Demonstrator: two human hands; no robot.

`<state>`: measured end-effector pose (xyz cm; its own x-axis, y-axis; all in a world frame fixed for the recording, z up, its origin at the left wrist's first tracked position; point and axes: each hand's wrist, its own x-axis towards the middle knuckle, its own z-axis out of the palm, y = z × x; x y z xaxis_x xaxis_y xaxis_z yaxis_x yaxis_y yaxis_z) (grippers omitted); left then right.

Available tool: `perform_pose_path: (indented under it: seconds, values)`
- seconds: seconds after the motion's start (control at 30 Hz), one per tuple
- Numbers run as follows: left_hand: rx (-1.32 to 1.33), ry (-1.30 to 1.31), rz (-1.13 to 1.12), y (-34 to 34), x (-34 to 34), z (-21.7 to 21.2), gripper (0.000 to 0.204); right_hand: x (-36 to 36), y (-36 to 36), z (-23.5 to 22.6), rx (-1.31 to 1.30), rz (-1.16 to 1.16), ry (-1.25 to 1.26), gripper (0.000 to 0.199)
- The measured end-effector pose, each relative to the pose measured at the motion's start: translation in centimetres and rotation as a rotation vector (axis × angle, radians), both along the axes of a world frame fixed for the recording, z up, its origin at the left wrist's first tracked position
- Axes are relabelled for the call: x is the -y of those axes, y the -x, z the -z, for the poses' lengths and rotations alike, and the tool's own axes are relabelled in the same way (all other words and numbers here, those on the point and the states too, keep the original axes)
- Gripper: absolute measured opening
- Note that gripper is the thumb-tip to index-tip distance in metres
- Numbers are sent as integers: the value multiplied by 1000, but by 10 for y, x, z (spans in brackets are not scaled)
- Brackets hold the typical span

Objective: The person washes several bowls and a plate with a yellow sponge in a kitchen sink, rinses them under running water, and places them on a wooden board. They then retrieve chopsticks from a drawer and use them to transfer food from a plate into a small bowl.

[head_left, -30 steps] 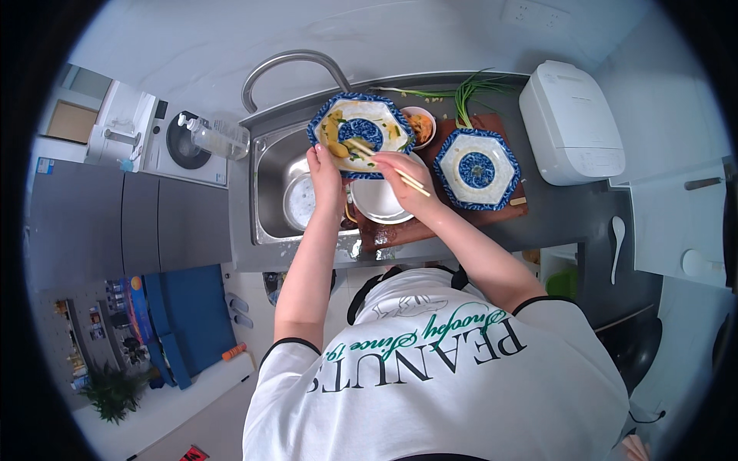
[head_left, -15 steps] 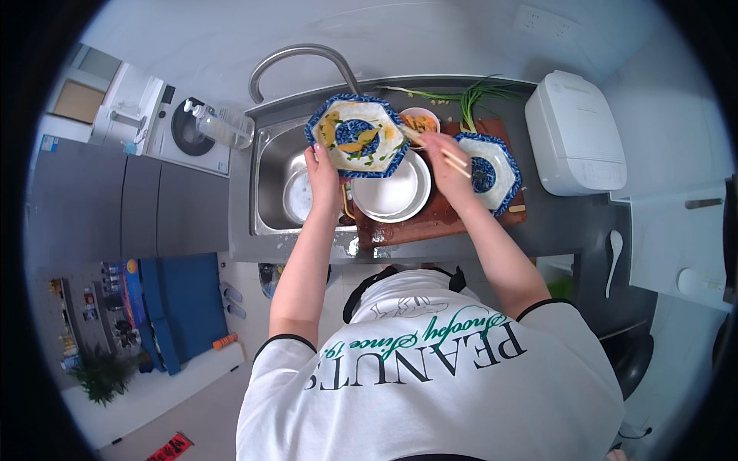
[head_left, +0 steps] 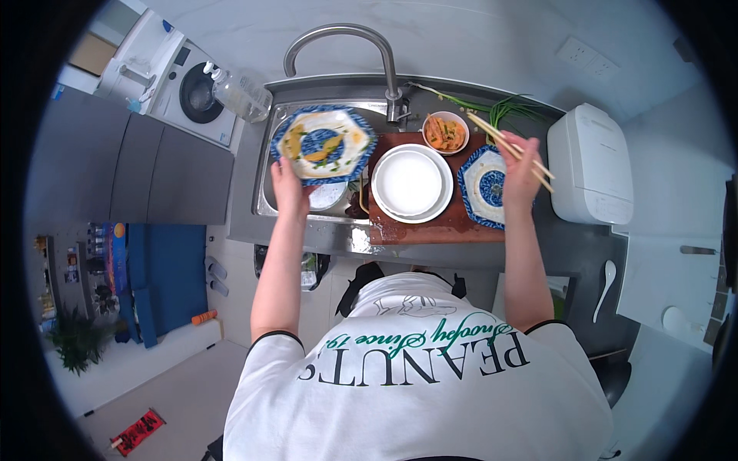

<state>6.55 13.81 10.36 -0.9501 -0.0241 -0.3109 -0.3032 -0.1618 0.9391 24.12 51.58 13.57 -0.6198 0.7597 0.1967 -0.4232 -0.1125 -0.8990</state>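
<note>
My left hand (head_left: pixel 290 188) grips the near edge of a blue-and-white hexagonal plate (head_left: pixel 350 154), holding it over the sink (head_left: pixel 265 201). Yellow food pieces and green bits lie on it. My right hand (head_left: pixel 523 173) holds a pair of wooden chopsticks (head_left: pixel 492 129), their tips pointing up and left. Below that hand, partly hidden by it, a second hexagonal plate (head_left: pixel 473 188) rests on the brown cutting board (head_left: pixel 430 233). Stacked white bowls (head_left: pixel 411 183) sit on the board too, with a small bowl of orange food (head_left: pixel 446 132) behind them.
A curved faucet (head_left: pixel 390 69) rises behind the sink. Green onions (head_left: pixel 503 109) lie along the back wall, beside a white appliance (head_left: pixel 590 165). A white spoon (head_left: pixel 605 290) is on the counter at right; a clear pump bottle (head_left: pixel 244 96) stands left of the sink.
My left hand has carried the plate left, from beside the bowls to over the sink. My right hand has moved right with the chopsticks, away from that plate. The view has shifted a little.
</note>
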Motion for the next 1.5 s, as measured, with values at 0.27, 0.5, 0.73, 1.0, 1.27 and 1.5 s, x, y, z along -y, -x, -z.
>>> perform_pose_path:
  seconds: [0.27,0.5,0.73,1.0,1.27,1.5]
  values:
    - [173,29,-8,105,39,97,36,-78,18,-3,659,145,-314,45]
    - [277,45,122,137,19,168,43,-59,83,99,1307,-260,-310,27]
    - [335,15,189,135,8,182,46,-55,91,113,1196,-315,-134,37]
    - [370,-64,216,134,-6,213,43,-32,102,93,1190,-340,-225,36]
    - [456,-176,221,135,-12,258,34,-35,72,55,1132,-238,-367,38]
    - [463,-188,290,138,-23,272,34,-35,-116,-7,954,-129,-52,39]
